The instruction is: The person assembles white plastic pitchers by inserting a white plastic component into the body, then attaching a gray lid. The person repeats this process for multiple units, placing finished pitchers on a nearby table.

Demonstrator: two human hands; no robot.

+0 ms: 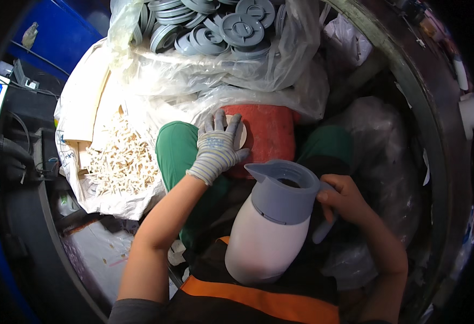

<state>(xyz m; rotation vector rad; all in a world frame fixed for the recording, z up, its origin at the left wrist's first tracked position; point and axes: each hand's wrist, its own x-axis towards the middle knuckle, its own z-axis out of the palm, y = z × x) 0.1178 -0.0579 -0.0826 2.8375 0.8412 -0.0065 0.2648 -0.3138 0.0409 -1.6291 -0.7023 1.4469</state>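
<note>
My left hand (217, 144), in a striped knitted glove, lies with fingers stretched over a beige round disc (240, 136). That disc rests on a red block-like seat or box (270, 132) between my knees; whether the fingers grip it is hidden. My bare right hand (344, 198) is closed round the grey handle (323, 230) of a jug (269, 237). The jug has a pinkish-white body and a grey collar with a pouring spout pointing left. Its top is uncovered, showing a dark inside, and it leans against my lap.
Ahead, a clear plastic bag (193, 73) holds several grey round lids (241, 29). A white sack (77, 102) at the left carries a heap of small pale pieces (120, 156). Crumpled clear plastic (380, 162) lies at right, beside a curved metal rim (428, 102).
</note>
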